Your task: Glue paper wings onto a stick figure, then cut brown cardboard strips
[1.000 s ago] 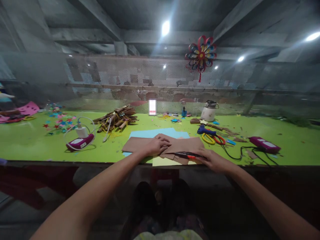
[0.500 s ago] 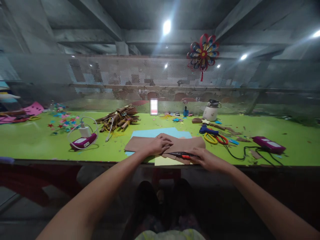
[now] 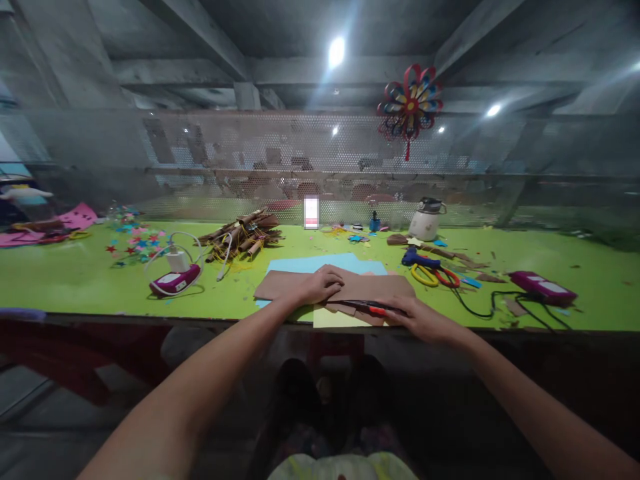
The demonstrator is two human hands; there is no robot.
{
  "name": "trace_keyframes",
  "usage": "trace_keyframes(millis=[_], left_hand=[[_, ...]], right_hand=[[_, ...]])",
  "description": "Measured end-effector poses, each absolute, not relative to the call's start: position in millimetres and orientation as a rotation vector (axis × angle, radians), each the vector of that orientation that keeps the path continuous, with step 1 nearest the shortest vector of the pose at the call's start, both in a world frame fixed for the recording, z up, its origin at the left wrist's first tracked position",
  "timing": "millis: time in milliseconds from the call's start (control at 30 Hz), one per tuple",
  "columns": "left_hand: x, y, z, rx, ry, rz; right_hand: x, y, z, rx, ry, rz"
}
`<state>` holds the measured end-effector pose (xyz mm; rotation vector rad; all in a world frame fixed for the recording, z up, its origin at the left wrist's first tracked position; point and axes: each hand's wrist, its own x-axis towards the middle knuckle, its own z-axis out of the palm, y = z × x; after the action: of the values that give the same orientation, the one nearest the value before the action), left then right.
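Note:
A sheet of brown kraft paper or card (image 3: 375, 285) lies near the table's front edge. My left hand (image 3: 320, 287) rests on its middle, fingers lying over the surface. Along the sheet's near edge stretches a slim black-and-red tool (image 3: 374, 309) that looks like a utility knife. My right hand (image 3: 415, 316) is closed on the tool's right end; the tip points left, close below my left fingers. Beneath the brown sheet, light blue paper (image 3: 325, 263) shows behind and pale yellow paper (image 3: 334, 319) shows in front. Smaller brown pieces lie under the tool.
On the right are a blue glue gun (image 3: 420, 259), scissors with orange and yellow handles (image 3: 425, 275), a purple power strip (image 3: 543, 288) and a white bottle (image 3: 425, 220). On the left stand rolled brown sticks (image 3: 245, 235), paper stars (image 3: 137, 243) and another purple power strip (image 3: 175, 280).
The whole view has shifted slightly to the right. The tool appears narrower, turned more on its edge, against the brown sheet. My left hand stays on the sheet.

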<state>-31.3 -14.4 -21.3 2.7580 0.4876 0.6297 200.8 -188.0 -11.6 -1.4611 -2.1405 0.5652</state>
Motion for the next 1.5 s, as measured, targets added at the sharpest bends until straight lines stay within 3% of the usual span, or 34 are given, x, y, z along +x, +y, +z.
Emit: trace_keyframes(millis=[433, 700, 1067, 1500], left_hand=[[-51.9, -9.0, -3.7, 2.874, 0.341, 0.349], [-65.6, -16.2, -13.1, 2.899, 0.432, 0.384], [-64.6, -15.6, -13.9, 2.894, 0.459, 0.41], [-63.9, -10.7, -18.0, 2.886, 0.458, 0.413]], right_hand=[[194.5, -187.8, -3.7, -1.419, -2.149, 0.643], [191.9, -186.5, 6.2, -1.34, -2.149, 0.761], [186.5, -184.4, 9.5, -1.385, -2.197, 0.548], [185.4, -185.1, 3.1, -1.392, -2.226, 0.547]])
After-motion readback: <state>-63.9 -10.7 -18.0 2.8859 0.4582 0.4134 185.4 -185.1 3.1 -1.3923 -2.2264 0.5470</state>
